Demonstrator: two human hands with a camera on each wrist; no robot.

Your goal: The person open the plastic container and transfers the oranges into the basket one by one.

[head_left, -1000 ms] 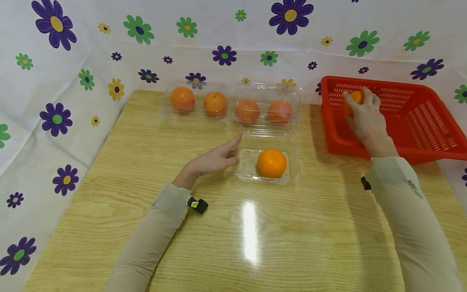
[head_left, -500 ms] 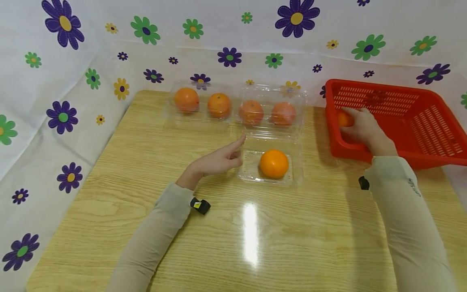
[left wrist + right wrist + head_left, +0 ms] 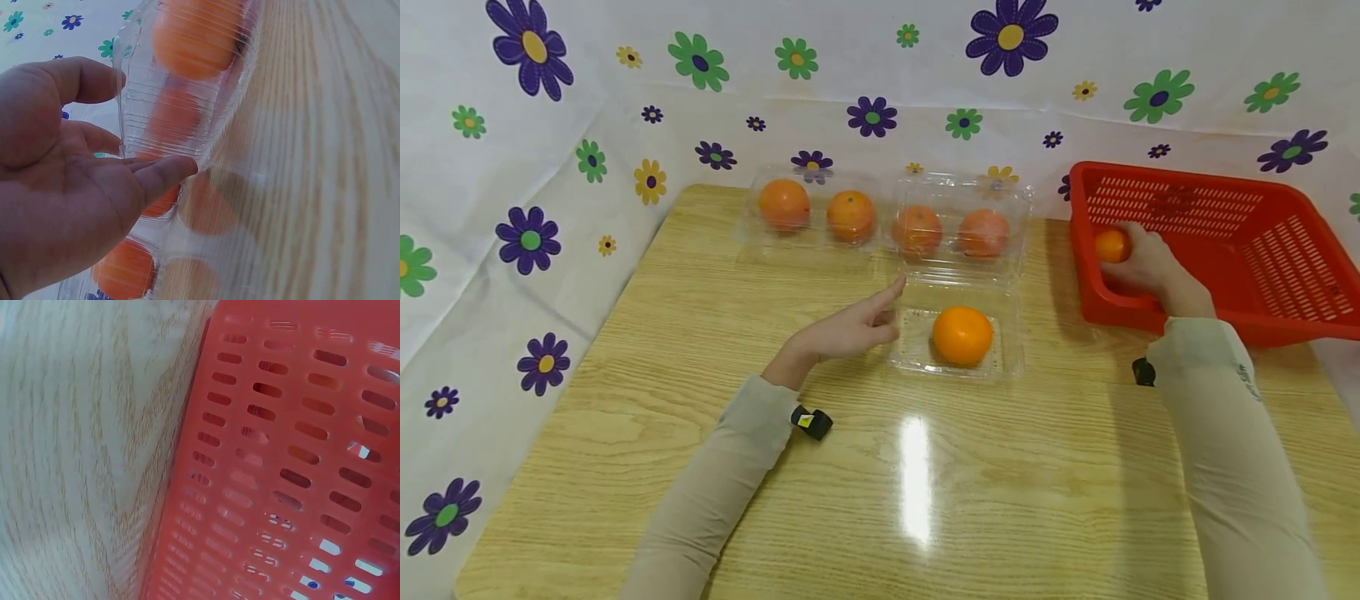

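Observation:
Inside the red plastic basket [image 3: 1232, 329], near its left wall, my right hand [image 3: 1153, 267] grips an orange [image 3: 1112, 246]. The right wrist view mostly shows the slotted basket wall [image 3: 294, 431], which hides most of that hand. My left hand [image 3: 850, 329] is at the left side of an open clear plastic clamshell box [image 3: 913, 354], index finger stretched toward its hinge. In the left wrist view, fingertips of the left hand [image 3: 81, 162] touch the clear plastic edge [image 3: 122, 112]. One bright orange [image 3: 962, 335] sits in the right part of the box's base.
A second clear clamshell box [image 3: 808, 242] holding two oranges stands at the back left. Two more oranges [image 3: 917, 231] show through the raised lid [image 3: 955, 187] of the open box. A flowered white cloth [image 3: 910, 150] hangs behind the wooden table [image 3: 1015, 483].
My right hand has lowered the orange from the basket's upper left part down along its left wall. The view has shifted slightly. My left hand stays beside the open box.

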